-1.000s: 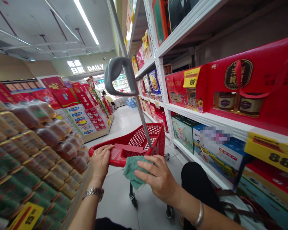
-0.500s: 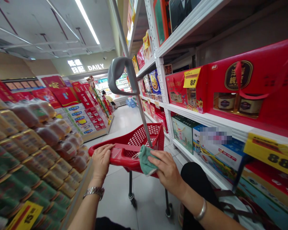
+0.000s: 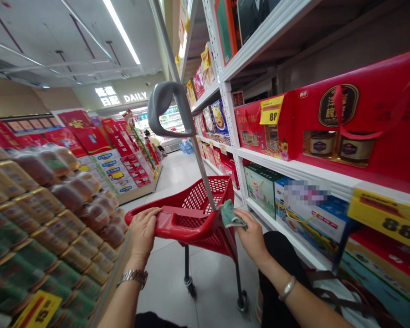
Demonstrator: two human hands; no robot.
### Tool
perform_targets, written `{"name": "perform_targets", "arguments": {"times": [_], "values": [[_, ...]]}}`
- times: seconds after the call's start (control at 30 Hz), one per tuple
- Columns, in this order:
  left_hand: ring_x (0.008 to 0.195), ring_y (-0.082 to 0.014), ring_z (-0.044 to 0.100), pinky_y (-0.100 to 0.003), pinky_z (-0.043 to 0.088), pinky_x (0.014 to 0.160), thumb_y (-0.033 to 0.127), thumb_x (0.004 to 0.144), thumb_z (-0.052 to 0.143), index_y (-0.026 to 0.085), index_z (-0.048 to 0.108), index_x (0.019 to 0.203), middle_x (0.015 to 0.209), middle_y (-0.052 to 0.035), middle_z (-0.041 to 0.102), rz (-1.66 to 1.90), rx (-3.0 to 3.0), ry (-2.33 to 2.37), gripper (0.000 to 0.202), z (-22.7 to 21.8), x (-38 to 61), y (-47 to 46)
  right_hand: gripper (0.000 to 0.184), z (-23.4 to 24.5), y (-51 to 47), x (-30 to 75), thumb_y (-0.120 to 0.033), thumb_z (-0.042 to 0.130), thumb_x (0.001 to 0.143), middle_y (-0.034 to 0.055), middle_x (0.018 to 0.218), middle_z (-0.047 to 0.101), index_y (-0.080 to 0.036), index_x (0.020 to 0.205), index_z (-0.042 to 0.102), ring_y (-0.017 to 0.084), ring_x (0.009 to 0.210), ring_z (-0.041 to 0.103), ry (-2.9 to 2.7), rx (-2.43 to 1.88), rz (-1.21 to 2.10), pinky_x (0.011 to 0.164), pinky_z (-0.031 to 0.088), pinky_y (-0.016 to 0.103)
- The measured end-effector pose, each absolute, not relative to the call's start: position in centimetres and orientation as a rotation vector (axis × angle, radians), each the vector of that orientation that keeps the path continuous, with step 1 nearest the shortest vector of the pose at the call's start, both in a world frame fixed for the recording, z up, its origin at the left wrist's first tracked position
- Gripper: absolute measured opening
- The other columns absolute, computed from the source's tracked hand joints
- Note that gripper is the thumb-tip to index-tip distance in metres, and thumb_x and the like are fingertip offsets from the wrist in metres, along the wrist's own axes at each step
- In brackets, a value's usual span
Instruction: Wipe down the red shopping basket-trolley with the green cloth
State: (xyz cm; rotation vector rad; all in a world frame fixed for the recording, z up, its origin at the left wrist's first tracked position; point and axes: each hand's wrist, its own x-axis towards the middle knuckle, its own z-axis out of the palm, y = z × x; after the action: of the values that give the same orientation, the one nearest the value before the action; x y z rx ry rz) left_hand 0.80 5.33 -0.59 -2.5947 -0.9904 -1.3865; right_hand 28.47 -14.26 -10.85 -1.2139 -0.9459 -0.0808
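Note:
A red plastic shopping cart (image 3: 177,233) with perforated basket walls stands in front of me. Its grey pole rises to a grey loop handle (image 3: 153,109). My left hand (image 3: 144,230) grips the left part of the cart's red rim, fingers over the top; a metal watch is on that wrist. A folded green cloth (image 3: 231,214) is pinched in my right hand (image 3: 249,234), against or close beside the rim's right corner. I cannot tell whether the cloth touches the plastic. A silver bangle sits on the right wrist.
White shelves (image 3: 237,123) with red gift boxes (image 3: 372,109) and yellow price tags line the right side. Stacked cans (image 3: 48,209) and shrink-wrapped packs (image 3: 68,196) fill the left. My bent knee (image 3: 276,259) is at lower right. A person (image 3: 153,139) is far down the aisle.
My right hand has moved the cloth rightward along the rim, from its front right part to the right corner. My left hand keeps its place on the rim.

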Motion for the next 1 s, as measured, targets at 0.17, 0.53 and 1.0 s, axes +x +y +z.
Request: {"name": "perform_targets", "arguments": {"times": [0.17,0.53,1.0], "values": [[0.107,-0.0271,0.067,-0.045,0.045,0.103,0.039,0.096,0.033,0.023,0.081,0.101,0.111,-0.0078,0.078,-1.364,-2.601,-0.999,0.051,-0.6,0.7,5.3,0.035,-7.3,-13.9,28.9,-0.017,0.061,0.088,0.0084,0.120,0.078,-0.025,0.118,0.078,0.024,0.113,0.072,-0.898,-1.147,-0.192,0.104,0.058,0.044],[0.109,-0.0265,0.066,-0.045,0.045,0.105,0.037,0.096,0.035,0.025,0.082,0.102,0.111,-0.0064,0.078,-1.361,-2.608,-1.025,0.048,-0.6,0.6,5.3,0.039,-8.3,-14.4,25.9,-0.011,0.056,0.096,0.0083,0.127,0.075,-0.028,0.127,0.073,0.022,0.118,0.070,-1.232,-1.121,-0.302,0.101,0.059,0.041],[0.106,-0.0266,0.067,-0.044,0.046,0.102,0.040,0.095,0.036,0.024,0.082,0.103,0.109,-0.0065,0.079,-1.382,-2.603,-1.021,0.049,-0.5,0.6,5.3,0.044,-10.5,-14.8,27.2,-0.005,0.049,0.093,0.0095,0.120,0.076,-0.025,0.121,0.075,0.025,0.109,0.071,-1.183,-1.355,-0.473,0.094,0.059,0.043]]}}
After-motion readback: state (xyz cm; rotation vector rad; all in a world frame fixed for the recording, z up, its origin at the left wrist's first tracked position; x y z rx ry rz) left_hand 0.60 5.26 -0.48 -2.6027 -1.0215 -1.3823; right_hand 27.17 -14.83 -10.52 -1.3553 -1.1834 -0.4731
